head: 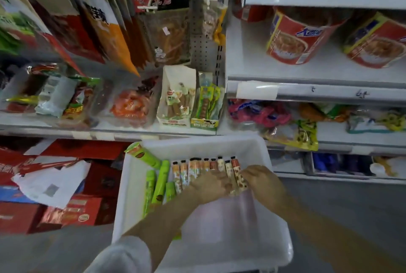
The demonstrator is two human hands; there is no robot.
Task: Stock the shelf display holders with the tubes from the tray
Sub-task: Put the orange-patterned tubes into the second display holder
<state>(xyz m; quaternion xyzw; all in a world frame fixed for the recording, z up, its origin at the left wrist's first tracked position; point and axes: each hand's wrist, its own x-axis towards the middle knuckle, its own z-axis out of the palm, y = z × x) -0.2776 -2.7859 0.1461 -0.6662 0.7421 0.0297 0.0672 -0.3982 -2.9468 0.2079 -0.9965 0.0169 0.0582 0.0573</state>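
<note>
View: head cam, looking down at tray w/ shelves behind.
Tray (259,147): white plastic bin, deep walls, in front of the shelving; near half bare.
Patterned tubes (198,168): approx 8 in a side-by-side row across tray's far half; slim, dark caps pointing to shelf, bodies orange/cream/brown print. Lower ends hidden under hands.
Green tubes (161,181): 4 visible on tray's left side; bright green, brown oval mark near one end. 3 lie lengthwise beside the row; 1 (142,155) propped tilted over the far-left rim.
Left hand (209,186): palm down over the row's middle, fingers spread across tubes; touching them, closure not clear – can't tell if any is gripped. Pale sleeve (125,255) at forearm.
Right hand (260,177): at row's right end, fingers curled against the outermost brown-spotted tube (238,173); looks like a pinch, but blur – firm hold can't be confirmed.
Shelf holders: cream display box (176,96) w/ sausage-print sticks, upright; just right of it green display box (206,105) w/ green sachets, count unreadable.
Clear bins (127,105): 2 on same shelf, left; mixed snack packs, orange in nearer one.
Red tubs (294,37): 2 on upper right shelf, tilted.
Hanging packs (105,22): row on pegs, upper left.
Red boxes (87,209): stacked lower left, white paper (52,182) on top.
</note>
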